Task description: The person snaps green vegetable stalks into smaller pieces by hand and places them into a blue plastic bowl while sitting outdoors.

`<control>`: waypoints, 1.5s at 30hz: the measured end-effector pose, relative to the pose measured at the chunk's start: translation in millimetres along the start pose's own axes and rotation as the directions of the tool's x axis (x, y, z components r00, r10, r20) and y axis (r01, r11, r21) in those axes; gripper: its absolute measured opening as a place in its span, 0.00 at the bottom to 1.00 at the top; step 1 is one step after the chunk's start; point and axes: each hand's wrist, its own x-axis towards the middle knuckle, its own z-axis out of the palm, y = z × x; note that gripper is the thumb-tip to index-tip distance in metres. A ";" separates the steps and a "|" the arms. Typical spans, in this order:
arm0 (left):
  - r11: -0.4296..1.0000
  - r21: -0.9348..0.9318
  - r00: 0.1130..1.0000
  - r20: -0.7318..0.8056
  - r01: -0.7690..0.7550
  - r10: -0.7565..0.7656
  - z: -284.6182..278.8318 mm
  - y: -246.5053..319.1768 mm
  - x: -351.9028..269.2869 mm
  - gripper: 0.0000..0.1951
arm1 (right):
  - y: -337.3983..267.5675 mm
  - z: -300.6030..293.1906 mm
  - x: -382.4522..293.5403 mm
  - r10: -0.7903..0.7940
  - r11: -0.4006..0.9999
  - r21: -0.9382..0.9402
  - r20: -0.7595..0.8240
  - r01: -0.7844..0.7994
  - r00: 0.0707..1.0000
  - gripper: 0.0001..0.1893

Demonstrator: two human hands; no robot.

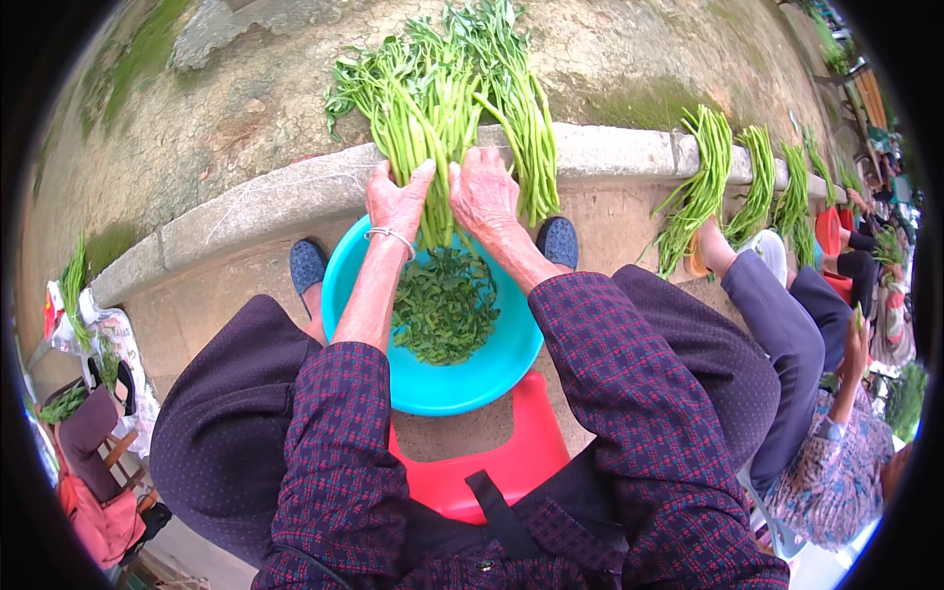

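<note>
A thick bundle of long green vegetable stems (pixel 428 136) lies across the stone curb, its leafy tops pointing away from me. My left hand (pixel 400 200) grips its left side, thumb along the stems. On the other side, the curled fingers of my right hand (pixel 484 193) hold the same bundle. The cut ends hang between my hands over a blue plastic basin (pixel 435 398), which stands between my feet. Loose torn green leaves (pixel 446 310) lie in the basin. Just right of my right hand, a second bundle of stems (pixel 535 147) rests against the curb.
The stone curb (pixel 612 151) runs across in front, with bare earth (pixel 280 88) beyond. Below me is a red plastic stool (pixel 472 479). Further bundles of stems (pixel 704 162) drape over the curb at right. Seated people are close by, one at right (pixel 826 472), another at left (pixel 96 472).
</note>
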 end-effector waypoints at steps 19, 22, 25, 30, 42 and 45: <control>0.583 0.434 0.724 0.350 -0.687 0.594 36.4 45.0 1.1 0.09 | 32.6 -21.0 35.6 0.185 0.932 0.325 -0.049 -0.160 0.982 0.10; 0.438 0.508 0.668 0.498 -0.742 0.553 37.6 41.6 -2.0 0.08 | 30.4 -28.9 48.5 0.192 0.977 0.112 -0.081 -0.182 0.978 0.09; 0.356 0.552 0.647 0.528 -0.754 0.551 38.0 39.4 -4.8 0.08 | 36.3 -27.2 55.4 0.159 0.985 -0.069 -0.021 -0.160 0.987 0.09; 0.441 0.546 0.689 0.427 -0.713 0.585 33.7 32.5 -3.9 0.08 | 45.3 -31.8 73.9 0.251 0.967 -0.045 0.052 -0.249 0.966 0.09; 0.513 0.495 0.708 0.396 -0.701 0.585 36.3 27.1 0.8 0.08 | 66.1 -17.9 68.5 0.211 0.936 0.231 0.239 -0.267 0.948 0.11; 0.515 0.501 0.711 0.379 -0.696 0.592 31.2 21.0 2.1 0.09 | 49.3 -27.2 49.8 0.093 0.990 0.023 0.631 -0.138 0.770 0.10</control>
